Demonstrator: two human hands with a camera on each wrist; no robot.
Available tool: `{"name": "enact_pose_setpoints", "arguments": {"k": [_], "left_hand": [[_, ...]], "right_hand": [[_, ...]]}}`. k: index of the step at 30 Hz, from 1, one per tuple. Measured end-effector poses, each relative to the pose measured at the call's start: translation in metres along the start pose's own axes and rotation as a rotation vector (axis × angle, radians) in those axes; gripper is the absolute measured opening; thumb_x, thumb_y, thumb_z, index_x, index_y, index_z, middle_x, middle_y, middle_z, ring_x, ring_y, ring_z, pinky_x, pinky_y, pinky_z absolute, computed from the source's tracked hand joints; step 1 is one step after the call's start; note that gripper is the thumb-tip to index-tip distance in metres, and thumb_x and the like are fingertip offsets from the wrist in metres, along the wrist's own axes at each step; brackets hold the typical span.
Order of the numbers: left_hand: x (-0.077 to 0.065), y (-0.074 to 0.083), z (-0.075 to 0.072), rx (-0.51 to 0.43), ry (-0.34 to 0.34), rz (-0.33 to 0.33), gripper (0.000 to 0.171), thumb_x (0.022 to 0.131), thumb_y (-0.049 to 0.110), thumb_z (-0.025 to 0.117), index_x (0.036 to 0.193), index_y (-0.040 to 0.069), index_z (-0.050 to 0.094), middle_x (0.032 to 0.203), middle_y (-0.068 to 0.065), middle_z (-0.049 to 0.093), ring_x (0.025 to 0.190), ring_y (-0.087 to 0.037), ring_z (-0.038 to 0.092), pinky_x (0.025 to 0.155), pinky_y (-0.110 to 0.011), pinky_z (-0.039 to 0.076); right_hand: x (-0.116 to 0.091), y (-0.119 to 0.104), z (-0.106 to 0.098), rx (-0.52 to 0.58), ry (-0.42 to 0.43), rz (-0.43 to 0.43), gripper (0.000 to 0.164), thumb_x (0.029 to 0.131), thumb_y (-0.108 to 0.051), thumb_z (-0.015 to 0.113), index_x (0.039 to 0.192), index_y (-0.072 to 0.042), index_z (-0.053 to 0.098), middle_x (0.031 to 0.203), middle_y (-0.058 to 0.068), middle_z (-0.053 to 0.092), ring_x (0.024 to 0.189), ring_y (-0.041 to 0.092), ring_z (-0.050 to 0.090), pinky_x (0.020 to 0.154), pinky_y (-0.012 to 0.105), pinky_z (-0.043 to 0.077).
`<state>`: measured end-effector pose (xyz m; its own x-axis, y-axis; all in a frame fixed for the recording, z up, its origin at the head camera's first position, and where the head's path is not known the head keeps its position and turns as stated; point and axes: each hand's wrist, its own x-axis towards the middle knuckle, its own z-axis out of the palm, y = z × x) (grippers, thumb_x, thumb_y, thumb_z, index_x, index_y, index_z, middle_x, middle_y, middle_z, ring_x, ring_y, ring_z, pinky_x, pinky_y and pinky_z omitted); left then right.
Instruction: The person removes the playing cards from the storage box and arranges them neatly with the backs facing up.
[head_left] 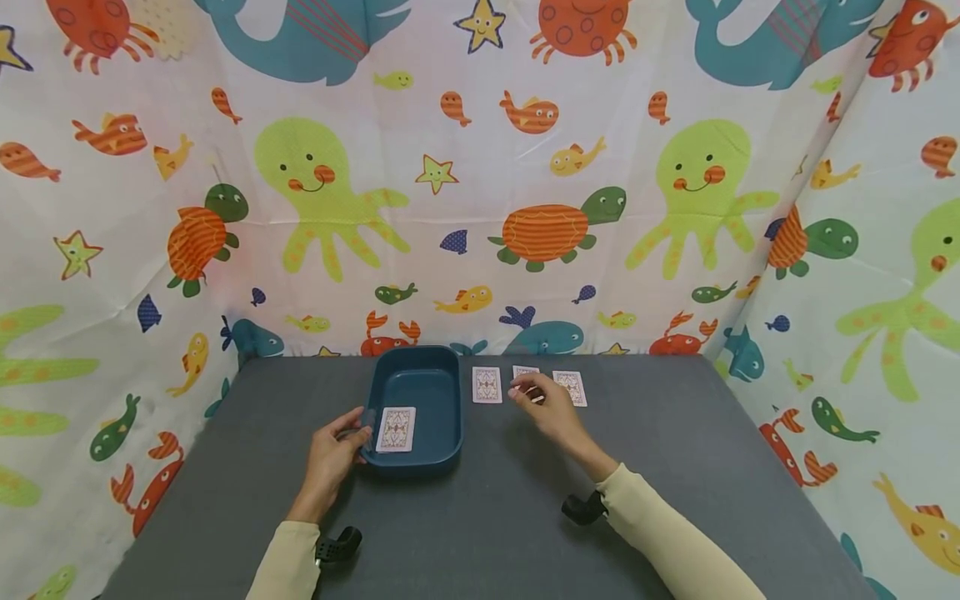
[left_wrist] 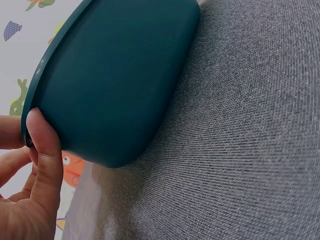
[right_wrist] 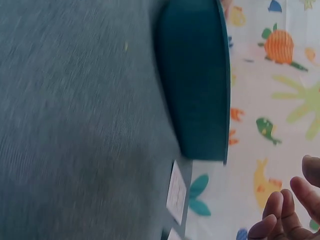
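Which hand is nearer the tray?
Left. The left hand grips the tray at its left side; the right hand is apart, to its right, by the cards.

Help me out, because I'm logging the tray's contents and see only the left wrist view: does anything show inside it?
Observer: Yes, in the head view a patterned card lies inside the tray, near the side that the left hand holds.
Operator: Anything beside it, to the right?
Observer: Three more cards lie side by side on the table.
Operator: Is anything blocking your view of them?
Observer: Partly: the right hand covers some of the middle card in the head view.
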<state>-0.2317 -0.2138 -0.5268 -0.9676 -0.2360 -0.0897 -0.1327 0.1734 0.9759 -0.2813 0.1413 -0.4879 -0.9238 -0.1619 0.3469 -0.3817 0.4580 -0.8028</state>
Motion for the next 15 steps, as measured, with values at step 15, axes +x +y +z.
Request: {"name": "enact_pose_setpoints", "arguments": {"k": [15], "left_hand": [[-0.001,0.002,0.001,0.024,0.020,0.001,0.047,0.095,0.012,0.063,0.140,0.008,0.053,0.127,-0.018,0.051,0.091,-0.024,0.060,0.057,-0.026,0.054]], "right_hand": [[-0.004,-0.038,0.039,0.109,-0.063,-0.027,0.023,0.091,-0.017,0.070,0.112,-0.008,0.069,0.094,0.007,0.065,0.085,0.019,0.061,0.074,0.022,0.051]]}}
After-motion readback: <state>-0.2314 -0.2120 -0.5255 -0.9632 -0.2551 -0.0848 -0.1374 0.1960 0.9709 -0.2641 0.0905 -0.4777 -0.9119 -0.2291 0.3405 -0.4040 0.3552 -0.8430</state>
